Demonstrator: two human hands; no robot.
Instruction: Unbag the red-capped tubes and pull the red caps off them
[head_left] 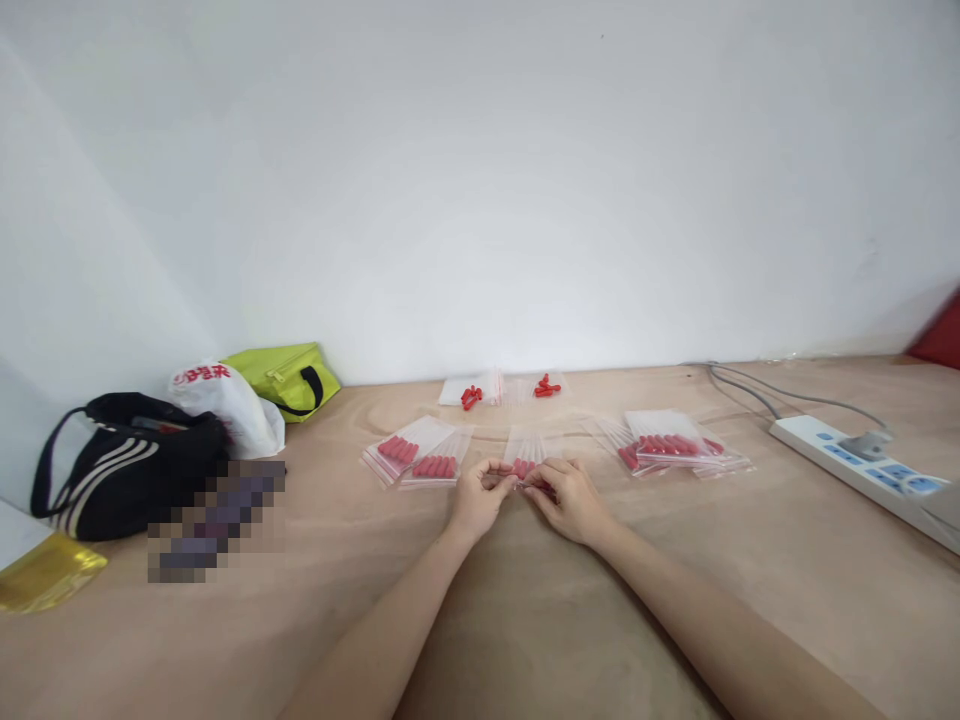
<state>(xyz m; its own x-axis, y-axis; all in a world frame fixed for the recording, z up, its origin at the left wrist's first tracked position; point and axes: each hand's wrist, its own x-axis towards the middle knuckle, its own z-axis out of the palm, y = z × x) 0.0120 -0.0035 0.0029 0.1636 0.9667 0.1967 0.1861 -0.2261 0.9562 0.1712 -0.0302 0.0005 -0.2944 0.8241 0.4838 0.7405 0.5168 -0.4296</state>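
Head view: left hand [478,497] and right hand [568,497] meet at table centre, fingers curled and pinched on the near edge of one small clear zip bag [527,455] with red capsule-like pieces inside, lying flat on the wooden table [675,600], probably so the strip can be pressed along its length. Filled bags are sorted to the sides: two in the left pile [417,456], a right stack [670,446] of maybe three or four, overlap blocks a sure count. Two loose red clusters [472,396] lie near the wall; also one black bag [127,465], one green pouch [285,378], one power strip [862,462].
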